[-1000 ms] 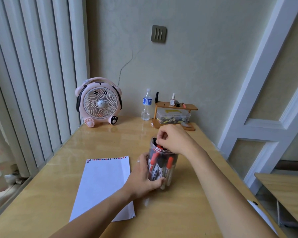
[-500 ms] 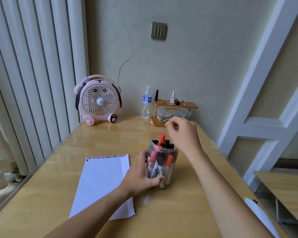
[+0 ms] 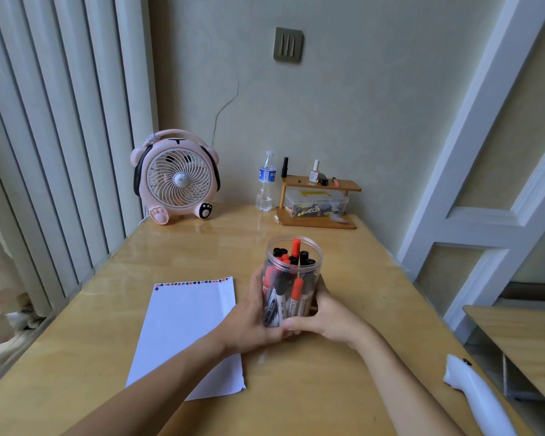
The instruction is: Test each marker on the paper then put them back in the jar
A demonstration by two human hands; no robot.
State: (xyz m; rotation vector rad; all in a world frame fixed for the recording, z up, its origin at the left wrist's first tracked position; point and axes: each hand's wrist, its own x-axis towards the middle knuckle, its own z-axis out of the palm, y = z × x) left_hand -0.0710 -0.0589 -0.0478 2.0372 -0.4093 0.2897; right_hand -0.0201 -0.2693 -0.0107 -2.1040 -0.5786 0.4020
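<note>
The jar (image 3: 293, 280) is a clear, lidless plastic cylinder standing upright on the desk (image 3: 343, 388), near the desk's centre. It contains the markers (image 3: 291, 291), a mix of red-capped and black-capped units standing on end; one red marker (image 3: 295, 248) projects above the others, level with the rim.

The left hand (image 3: 252, 322) grips the jar from its 9 o'clock side, fingers curled around the wall and thumb across the lower front. The right hand (image 3: 324, 317) grips the jar from its 3 o'clock side, fingers wrapped behind the wall and thumb meeting the left thumb at the base. Both hands are in contact with the jar. Whether the jar base rests on the desk or is raised slightly cannot be determined.

The paper (image 3: 186, 328) lies flat on the desk at 9 o'clock from the jar, just beside the left hand, with a printed red-and-black border along its far edge. The left forearm crosses its near right corner.

At 11 o'clock from the jar, against the wall, stands a pink fan (image 3: 177, 180). At 12 o'clock stand a water bottle (image 3: 266, 184) and a small wooden shelf (image 3: 320, 202) carrying a clear storage box and small bottles. A white object (image 3: 475, 394) lies at the desk's edge at 4 o'clock.
</note>
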